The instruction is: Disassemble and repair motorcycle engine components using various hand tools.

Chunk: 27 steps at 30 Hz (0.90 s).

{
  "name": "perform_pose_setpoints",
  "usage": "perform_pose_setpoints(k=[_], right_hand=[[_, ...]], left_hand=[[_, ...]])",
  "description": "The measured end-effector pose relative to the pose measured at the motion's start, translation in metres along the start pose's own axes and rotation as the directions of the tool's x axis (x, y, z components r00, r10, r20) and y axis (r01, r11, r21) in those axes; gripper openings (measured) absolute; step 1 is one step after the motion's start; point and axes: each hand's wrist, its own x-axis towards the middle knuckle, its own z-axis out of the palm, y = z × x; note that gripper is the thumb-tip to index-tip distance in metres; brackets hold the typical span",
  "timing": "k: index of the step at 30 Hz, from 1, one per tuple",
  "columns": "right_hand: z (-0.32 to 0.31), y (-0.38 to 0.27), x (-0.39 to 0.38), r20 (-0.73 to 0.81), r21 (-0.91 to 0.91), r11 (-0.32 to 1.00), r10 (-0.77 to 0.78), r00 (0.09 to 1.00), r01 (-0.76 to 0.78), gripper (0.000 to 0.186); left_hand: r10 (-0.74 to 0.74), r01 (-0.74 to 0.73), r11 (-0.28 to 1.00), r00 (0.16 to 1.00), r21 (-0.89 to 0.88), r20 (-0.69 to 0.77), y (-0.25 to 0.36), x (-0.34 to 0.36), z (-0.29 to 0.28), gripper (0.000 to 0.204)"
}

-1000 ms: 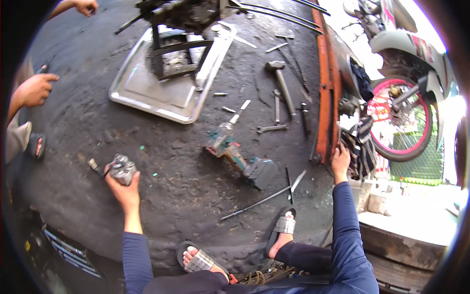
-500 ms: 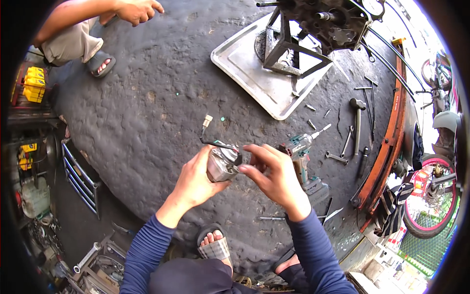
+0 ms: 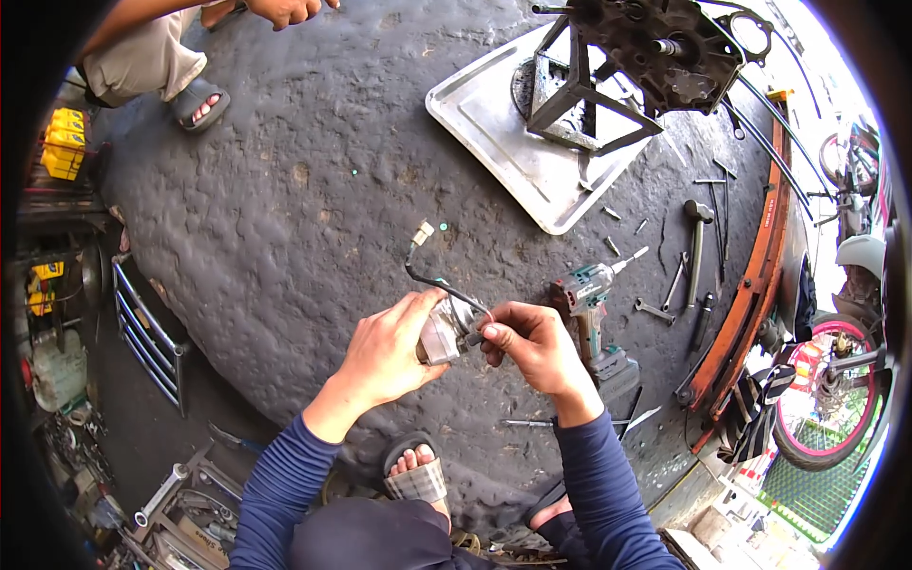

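Observation:
My left hand (image 3: 382, 350) is wrapped round a small silver metal part (image 3: 440, 340), held above the dark ground. A black cable (image 3: 439, 283) arches out of that part and ends in a white connector plug (image 3: 423, 232), which hangs free on its far side. At the part's right edge, the thumb and forefinger of my right hand (image 3: 532, 347) pinch the near end of the cable where it enters a dark fitting. My fingers partly cover the spot where cable and part meet.
A cordless drill (image 3: 585, 299) lies right of my hands, with bolts, wrenches and a hammer (image 3: 698, 228) beyond. An engine block (image 3: 655, 57) on a metal stand occupies a silver tray (image 3: 494, 142). Another person's hand (image 3: 285, 9) shows at the far left.
My right hand has come in and now pinches the cable by the metal part. The cable arches higher. The other person's hand has shifted toward the top edge.

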Motion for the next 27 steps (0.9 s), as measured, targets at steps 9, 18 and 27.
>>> perform_pose_setpoints(k=[9, 18, 27], right_hand=[[0.026, 0.022, -0.005, -0.119, 0.162, 0.987, 0.045, 0.992, -0.026, 0.014], [0.041, 0.062, 0.001, -0.224, 0.241, 0.97, 0.058, 0.973, -0.002, 0.014], [0.043, 0.097, 0.028, -0.21, 0.027, 1.0, 0.013, 0.978, -0.007, 0.051]], left_hand=[[0.067, -0.052, 0.991, 0.99, 0.123, -0.125, -0.004, -0.008, 0.018, 0.078], [0.187, -0.149, 0.957, 0.972, 0.249, -0.139, -0.028, -0.008, 0.033, 0.073], [-0.015, 0.028, 0.999, 0.961, 0.041, -0.276, -0.052, -0.008, 0.066, 0.072]])
